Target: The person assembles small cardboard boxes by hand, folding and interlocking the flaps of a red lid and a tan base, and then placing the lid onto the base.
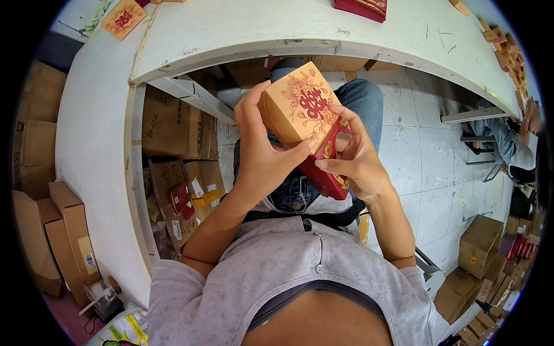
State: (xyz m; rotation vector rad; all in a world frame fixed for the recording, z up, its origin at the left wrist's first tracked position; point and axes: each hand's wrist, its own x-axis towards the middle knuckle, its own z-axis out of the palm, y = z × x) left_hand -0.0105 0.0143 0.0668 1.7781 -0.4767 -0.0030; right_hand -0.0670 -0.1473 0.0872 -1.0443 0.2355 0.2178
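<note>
Pale shirt (248, 265), left hand (262, 153) spanning and holding gold box (303, 104), right hand (365, 158) curled around red carton (329, 183)

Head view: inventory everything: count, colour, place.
Printed box: one, orange, centre
Red piece: one, gold-patterned, against printed box
Work surface: one, white, top and left
Tabletop box: one, orange, upper left
Packets: one stack, red, top
Small boxes: many, orange, upper right
Cartons: many, brown, left and right
Co-worker: at least one, pale top, right
Jeans: one pair, blue, centre
Left hand: one, bare, on printed box
Right hand: one, bare, on printed box, red piece
</note>
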